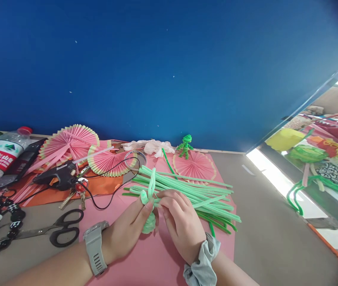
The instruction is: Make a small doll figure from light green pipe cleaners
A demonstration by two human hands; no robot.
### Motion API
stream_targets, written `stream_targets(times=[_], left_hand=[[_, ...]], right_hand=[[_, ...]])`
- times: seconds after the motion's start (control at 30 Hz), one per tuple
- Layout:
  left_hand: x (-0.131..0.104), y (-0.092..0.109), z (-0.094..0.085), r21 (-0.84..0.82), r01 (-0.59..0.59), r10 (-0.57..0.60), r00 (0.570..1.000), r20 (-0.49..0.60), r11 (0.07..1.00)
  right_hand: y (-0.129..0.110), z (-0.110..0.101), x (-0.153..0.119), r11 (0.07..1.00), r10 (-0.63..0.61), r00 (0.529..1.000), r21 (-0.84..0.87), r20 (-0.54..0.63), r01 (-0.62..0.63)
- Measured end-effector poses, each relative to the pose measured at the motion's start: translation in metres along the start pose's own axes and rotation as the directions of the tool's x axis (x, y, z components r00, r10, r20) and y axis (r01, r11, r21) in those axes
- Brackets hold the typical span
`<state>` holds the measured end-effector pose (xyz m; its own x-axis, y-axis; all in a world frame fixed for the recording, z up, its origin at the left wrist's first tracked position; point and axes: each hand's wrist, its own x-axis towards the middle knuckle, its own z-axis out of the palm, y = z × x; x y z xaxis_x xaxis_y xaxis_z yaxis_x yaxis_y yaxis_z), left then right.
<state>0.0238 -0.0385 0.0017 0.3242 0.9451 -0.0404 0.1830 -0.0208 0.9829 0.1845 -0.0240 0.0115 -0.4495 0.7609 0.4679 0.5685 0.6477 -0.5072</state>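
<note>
In front of me a figure of wound pale green pipe cleaners point(149, 224) is held between both hands, with a pipe-cleaner loop standing up from its top. My left hand point(127, 232) is closed around it from the left, thumb pressed against it. From the right, the bent fingers of my right hand point(183, 224) pinch the figure near the base of the loop; the fingertips are partly hidden. Loose light green pipe cleaners point(204, 192) lie in a pile just behind my right hand. Beneath them is a pink paper sheet point(121, 242).
Black scissors point(64, 228), a hot glue gun point(57, 176), keys point(82, 190) and a beaded strap point(16, 216) lie to the left, beside a bottle point(4, 155). Pleated pink fans point(70, 141) and a small green figure point(186, 146) stand before a blue partition point(169, 71).
</note>
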Motion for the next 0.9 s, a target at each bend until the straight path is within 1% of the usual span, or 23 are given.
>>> stream_targets(times=[0.07,0.17,0.23,0.4,0.47,0.5,0.53,0.6,0.67,0.7,0.73,0.77,0.8,0.87,0.9], left_hand=[[0.001,0.001,0.000,-0.028,-0.005,0.005,1.000,0.002,1.000],[0.001,0.001,0.000,-0.006,-0.020,0.019,0.998,-0.062,1.000],[0.001,0.000,0.000,0.019,-0.025,0.026,0.996,-0.081,1.000],[0.001,0.001,0.001,0.023,0.001,0.000,1.000,-0.029,1.000],[0.002,0.001,0.001,0.038,-0.004,0.005,1.000,-0.026,0.999],[0.002,0.002,0.001,0.045,-0.005,0.006,1.000,-0.017,0.999],[0.002,0.002,0.001,0.042,-0.002,0.002,1.000,0.004,0.999],[0.002,0.002,0.001,-0.014,0.023,-0.022,0.994,0.104,1.000],[0.002,0.004,0.001,-0.144,0.080,-0.046,0.972,0.228,0.986],[0.002,0.006,0.001,-0.225,0.114,-0.047,0.958,0.285,0.968],[0.002,0.007,0.001,-0.303,0.148,-0.044,0.945,0.324,0.941],[0.003,0.008,0.000,-0.370,0.174,-0.040,0.938,0.343,0.913],[0.004,0.010,0.000,-0.417,0.189,-0.038,0.938,0.343,0.889],[0.005,0.011,-0.001,-0.440,0.175,-0.032,0.949,0.314,0.881],[0.005,0.011,-0.002,-0.415,0.148,-0.034,0.962,0.270,0.898]], right_hand=[[0.000,0.001,0.000,1.000,0.002,1.000,-0.026,0.011,-0.002],[0.000,0.003,-0.001,0.999,0.003,0.999,-0.041,0.037,-0.001],[0.001,0.003,-0.002,0.998,-0.002,0.999,-0.056,0.051,0.004],[0.001,0.002,-0.002,0.993,-0.018,0.999,-0.112,0.049,0.024],[0.000,0.000,-0.001,0.995,-0.040,0.998,-0.091,0.054,0.045],[0.001,-0.001,0.000,0.998,-0.036,0.998,-0.052,0.057,0.039],[0.001,-0.001,0.002,1.000,-0.010,0.998,0.007,0.063,0.009],[0.004,-0.002,0.004,0.978,0.115,0.989,0.164,0.096,-0.130],[0.008,-0.001,0.006,0.905,0.262,0.954,0.308,0.145,-0.295],[0.010,0.000,0.006,0.869,0.304,0.938,0.354,0.168,-0.345],[0.012,0.001,0.005,0.852,0.321,0.930,0.375,0.177,-0.365],[0.013,0.002,0.004,0.861,0.316,0.933,0.361,0.170,-0.358],[0.014,0.003,0.002,0.893,0.290,0.944,0.309,0.157,-0.326],[0.013,0.004,-0.002,0.972,0.190,0.972,0.115,0.139,-0.206],[0.011,0.005,-0.003,0.991,0.129,0.982,-0.003,0.141,-0.130]])
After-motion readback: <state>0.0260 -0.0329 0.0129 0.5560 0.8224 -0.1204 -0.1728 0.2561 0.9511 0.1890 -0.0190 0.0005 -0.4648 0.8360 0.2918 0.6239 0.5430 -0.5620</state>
